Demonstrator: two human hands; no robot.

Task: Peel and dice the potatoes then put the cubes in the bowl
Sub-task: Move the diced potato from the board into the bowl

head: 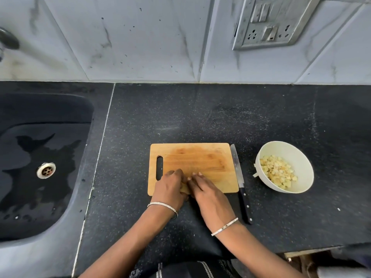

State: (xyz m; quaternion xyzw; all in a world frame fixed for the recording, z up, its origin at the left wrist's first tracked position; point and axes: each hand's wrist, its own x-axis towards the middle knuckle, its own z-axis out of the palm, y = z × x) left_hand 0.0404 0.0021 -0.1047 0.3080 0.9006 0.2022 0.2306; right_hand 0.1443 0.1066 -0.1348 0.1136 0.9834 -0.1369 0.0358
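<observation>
A wooden cutting board (196,159) lies on the black counter, its upper part bare. Both hands rest together on its near left corner. My left hand (169,187) is curled with the fingers down on the board, and a pale bit shows at its edge; what it covers is hidden. My right hand (208,195) lies flat beside it, fingers straight and touching the left hand. A black-handled knife (240,181) lies along the board's right edge, untouched. Further right stands a white bowl (301,157) with several potato cubes (278,173) inside.
A pale potato scrap (255,174) sticks to the bowl's left outside wall. A dark wet sink (30,197) with a metal drain (46,170) lies at the left, a tap (8,40) above it. A wall socket plate (269,23) hangs behind the counter.
</observation>
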